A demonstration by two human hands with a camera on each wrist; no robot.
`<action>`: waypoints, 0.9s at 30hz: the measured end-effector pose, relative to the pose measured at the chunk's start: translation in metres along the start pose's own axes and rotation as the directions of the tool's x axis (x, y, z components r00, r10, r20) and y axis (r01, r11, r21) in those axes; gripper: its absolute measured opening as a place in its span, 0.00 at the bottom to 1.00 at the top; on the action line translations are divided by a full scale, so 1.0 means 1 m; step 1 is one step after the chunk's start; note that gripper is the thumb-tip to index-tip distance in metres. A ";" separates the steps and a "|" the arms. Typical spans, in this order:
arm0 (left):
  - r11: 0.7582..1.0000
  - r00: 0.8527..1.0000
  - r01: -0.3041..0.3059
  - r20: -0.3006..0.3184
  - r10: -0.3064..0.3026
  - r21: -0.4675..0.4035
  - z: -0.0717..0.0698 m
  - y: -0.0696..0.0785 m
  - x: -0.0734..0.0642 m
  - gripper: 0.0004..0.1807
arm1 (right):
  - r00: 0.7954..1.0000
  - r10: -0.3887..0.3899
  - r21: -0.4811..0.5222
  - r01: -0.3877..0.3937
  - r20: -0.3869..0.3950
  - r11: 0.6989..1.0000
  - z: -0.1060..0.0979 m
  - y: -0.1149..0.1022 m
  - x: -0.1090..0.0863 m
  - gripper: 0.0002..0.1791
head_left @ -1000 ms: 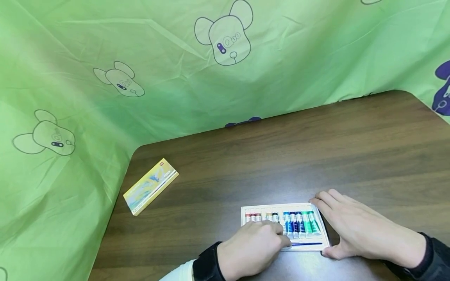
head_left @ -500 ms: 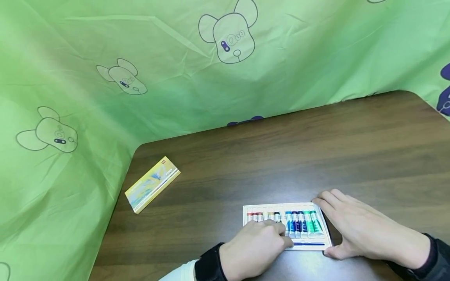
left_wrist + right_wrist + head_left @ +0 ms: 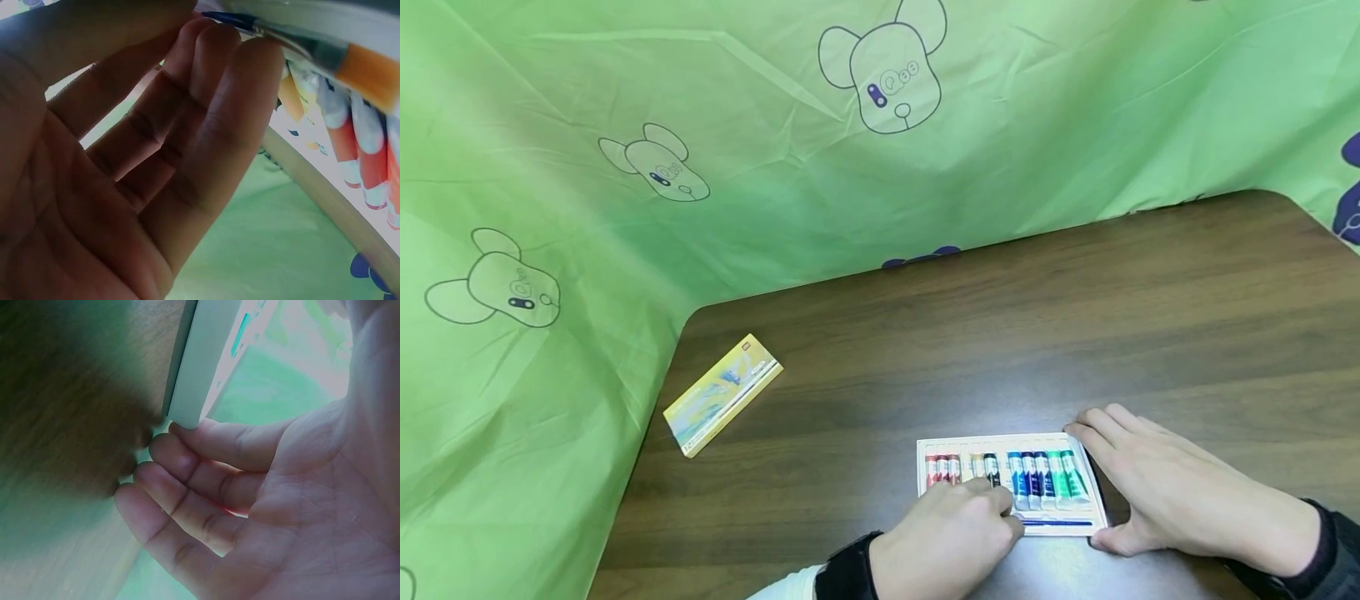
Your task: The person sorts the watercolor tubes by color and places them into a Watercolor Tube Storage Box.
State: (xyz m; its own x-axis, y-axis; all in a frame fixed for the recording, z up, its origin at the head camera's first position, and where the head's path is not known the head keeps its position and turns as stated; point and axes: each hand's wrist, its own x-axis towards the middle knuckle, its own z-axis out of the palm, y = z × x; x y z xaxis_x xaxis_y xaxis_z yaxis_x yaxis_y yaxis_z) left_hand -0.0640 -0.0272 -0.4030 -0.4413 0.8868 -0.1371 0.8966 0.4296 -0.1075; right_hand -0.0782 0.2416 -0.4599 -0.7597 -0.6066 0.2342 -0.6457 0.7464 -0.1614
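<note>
A shallow white tray (image 3: 973, 442) lies on the table with a row of paint tubes (image 3: 1041, 479) in reds, yellow, black, blues and greens. A blue-handled paintbrush (image 3: 1060, 523) lies along its near side. My left hand (image 3: 951, 537) reaches over the tray's near left part and pinches the brush between thumb and fingertips; orange bristles (image 3: 369, 69) show in the left wrist view. My right hand (image 3: 1157, 483) holds the tray's right end, fingers at the far corner and thumb at the near one. In the right wrist view, fingertips touch the tray's corner edge (image 3: 203, 362).
A yellow box (image 3: 722, 396) with a blue picture lies at the left of the brown wooden table (image 3: 880, 350). A green curtain (image 3: 760, 150) with cartoon bear heads hangs along the table's back and left edges.
My left hand has drawn slightly back toward me, so more of the left tubes show. The right hand and the tray hold their place.
</note>
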 end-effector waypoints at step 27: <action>1.000 1.000 0.017 0.013 -0.017 -0.013 -0.001 0.002 0.001 0.07 | 0.999 -0.011 -0.020 0.011 -0.034 1.000 0.000 0.000 0.000 0.56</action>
State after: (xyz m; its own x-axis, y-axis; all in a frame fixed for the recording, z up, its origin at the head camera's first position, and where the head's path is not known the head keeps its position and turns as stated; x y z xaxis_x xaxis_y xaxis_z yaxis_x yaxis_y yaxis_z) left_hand -0.0622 -0.0255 -0.4028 -0.4566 0.8773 -0.1480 0.8895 0.4467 -0.0966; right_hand -0.0784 0.2411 -0.4599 -0.7494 -0.6053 0.2684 -0.6520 0.7452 -0.1401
